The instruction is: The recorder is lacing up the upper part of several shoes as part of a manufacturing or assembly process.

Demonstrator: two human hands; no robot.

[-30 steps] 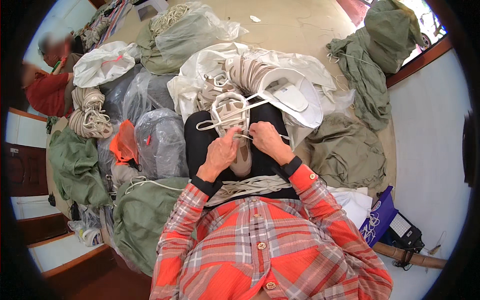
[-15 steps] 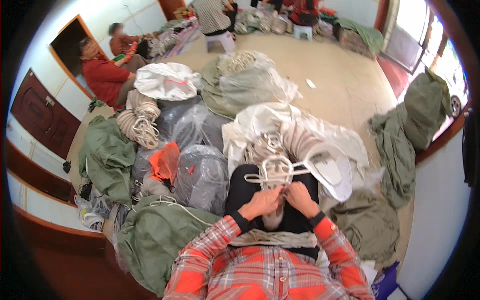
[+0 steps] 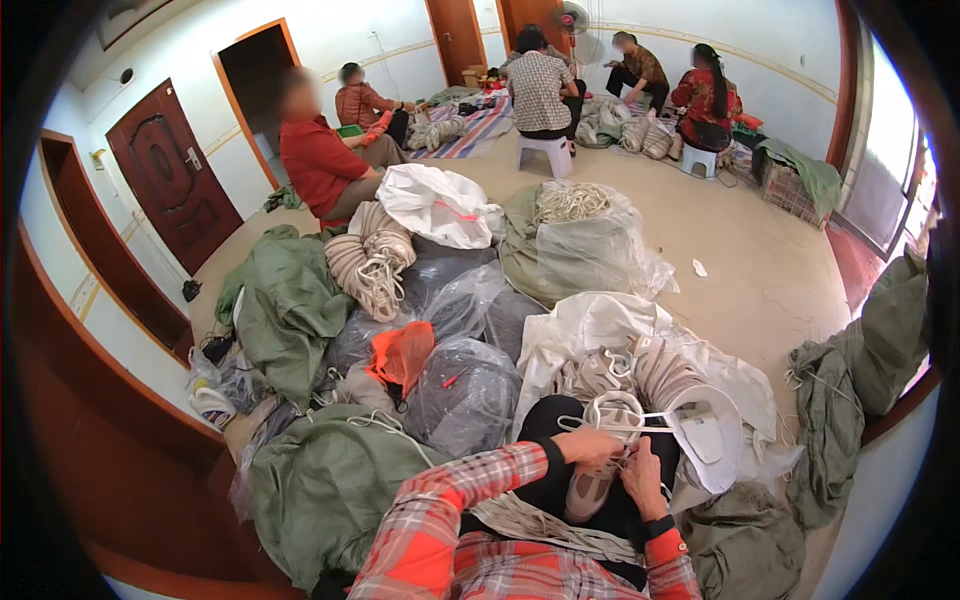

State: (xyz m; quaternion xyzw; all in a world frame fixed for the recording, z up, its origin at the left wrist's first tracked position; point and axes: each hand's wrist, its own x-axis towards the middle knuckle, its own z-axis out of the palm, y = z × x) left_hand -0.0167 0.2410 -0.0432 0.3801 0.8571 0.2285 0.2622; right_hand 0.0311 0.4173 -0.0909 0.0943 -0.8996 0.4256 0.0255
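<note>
A beige and white shoe upper (image 3: 588,492) rests on my dark-trousered lap, toe toward me. Across its throat runs a white shoelace (image 3: 655,416), its loose ends stretching out to both sides. My left hand (image 3: 588,447) is closed over the lacing from the left, fingers pinching the lace. From the right, my right hand (image 3: 643,478) pinches at the lace beside the eyelets; the exact grip is partly hidden. A bundle of white laces (image 3: 560,535) lies over my lap near my waist. Just beyond my knees is a row of nested shoe uppers (image 3: 660,368).
A white curved sheet (image 3: 706,436) leans right of my hands. Clear plastic sacks (image 3: 460,395), an orange bag (image 3: 402,352) and green cloth sacks (image 3: 330,480) crowd the left. More laces (image 3: 572,203) top a sack ahead. Several people sit farther back, one in a red top (image 3: 325,165).
The view has tilted up, showing more of the room; my lap and hands appear lower and farther right. My left hand now reaches farther over the lacing. The shoe stays on my lap.
</note>
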